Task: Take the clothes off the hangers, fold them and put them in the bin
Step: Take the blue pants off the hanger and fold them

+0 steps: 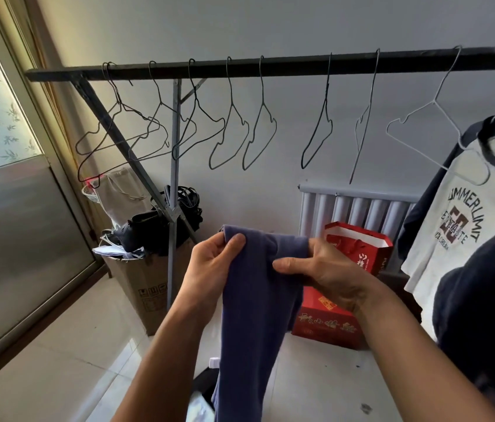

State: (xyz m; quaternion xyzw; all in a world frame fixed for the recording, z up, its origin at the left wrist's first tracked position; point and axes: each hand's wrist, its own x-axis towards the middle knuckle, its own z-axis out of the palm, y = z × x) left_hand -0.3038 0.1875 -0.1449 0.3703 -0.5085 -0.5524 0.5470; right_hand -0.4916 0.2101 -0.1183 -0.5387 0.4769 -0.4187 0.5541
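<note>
A purple-blue garment (255, 306) hangs folded lengthwise in front of me. My left hand (212, 263) pinches its upper left edge between thumb and fingers. My right hand (322, 269) grips its upper right edge, thumb pointing left across the cloth. Above, a black rail (270, 67) carries several empty wire hangers (225, 135). At the right a white shirt with dark sleeves and printed letters (453, 226) hangs on a hanger, and a dark garment (489, 300) hangs in front of it. No bin is clearly in view.
A cardboard box (146, 287) stuffed with bags and papers stands by the rack's leg (173, 208). A red gift bag (359, 248) and a red box (325, 324) sit before a grey radiator (355, 208). A sliding door (12, 239) is at left; pale floor tiles below.
</note>
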